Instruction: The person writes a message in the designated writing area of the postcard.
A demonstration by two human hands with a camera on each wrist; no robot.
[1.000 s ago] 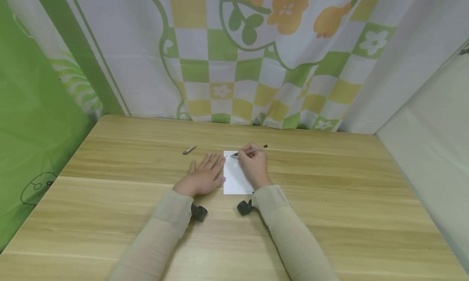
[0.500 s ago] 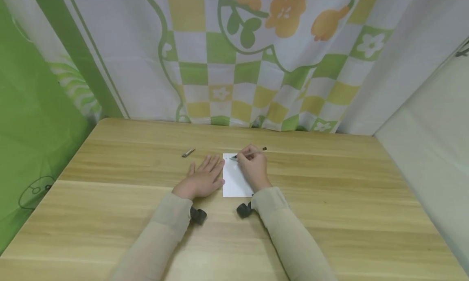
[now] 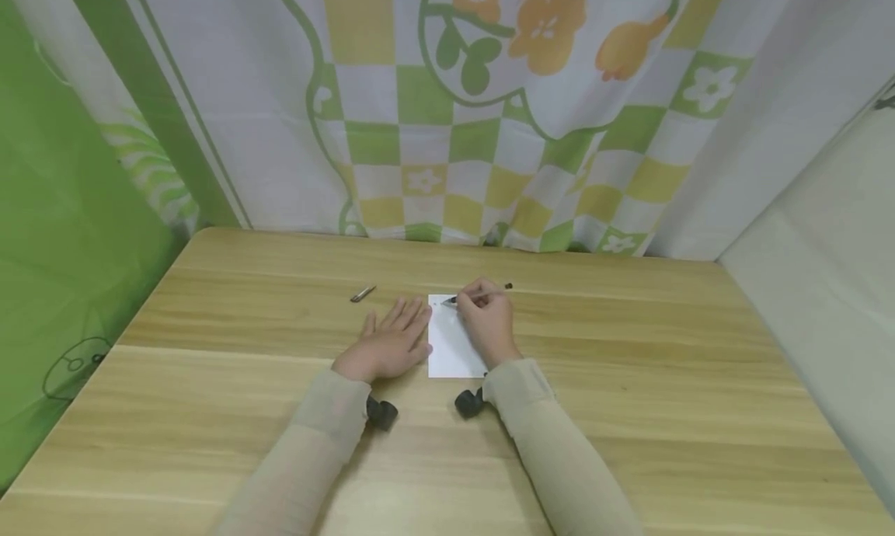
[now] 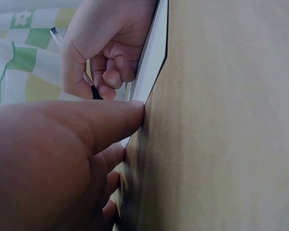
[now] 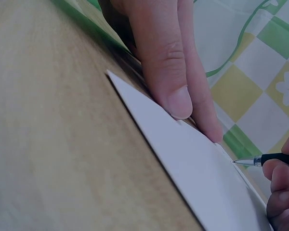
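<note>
A small white sheet of paper (image 3: pixel 450 353) lies on the wooden table, with a tiny dark mark near its top left corner. My right hand (image 3: pixel 489 322) pinches a clear-barrelled pen (image 5: pixel 253 161) with a dark grip. In the right wrist view the pen's tip meets the paper near its far edge. My left hand (image 3: pixel 388 348) lies flat with fingers spread, its thumb and index fingertips on the paper's left edge. Beyond the left fingers is a small pen cap (image 3: pixel 363 294) on the table. Part of the sheet is hidden under the right hand.
The wooden table (image 3: pixel 629 427) spreads around both arms. A checked, flowered curtain (image 3: pixel 475 147) hangs along its far edge. Green cloth (image 3: pixel 84 210) borders the left side, and a pale wall (image 3: pixel 825 248) the right. Black wrist cameras (image 3: pixel 468 404) sit at both cuffs.
The head view shifts slightly. Both hands, the pen and the paper keep nearly the same places, with the pen tip still by the paper's top left part.
</note>
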